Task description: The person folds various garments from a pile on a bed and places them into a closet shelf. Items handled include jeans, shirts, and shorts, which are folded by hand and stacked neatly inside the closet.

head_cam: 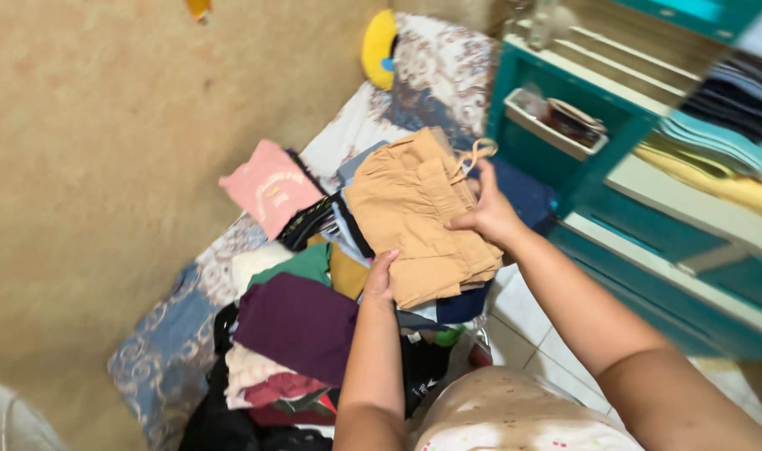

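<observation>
**Tan Shorts Held Flat Over a Pile of Laundry**

While a patterned mattress (pixel 180 334) fills the floor by the wall, a teal shelf unit (pixel 565 167) stands just beside it with folded linens stacked inside. Heaped clothes cover the mattress: a purple garment (pixel 302 321) near the front, a folded pink shirt (pixel 268 188) farther back. Folded tan shorts (pixel 414 217) lie on top, kept flat by both hands. Right hand (pixel 490 219) presses its fingers down on the upper edge; left hand (pixel 381 280) pinches the lower edge.

Folded tan shorts (pixel 419 219) with drawstring, lying atop the clothes pile.
</observation>
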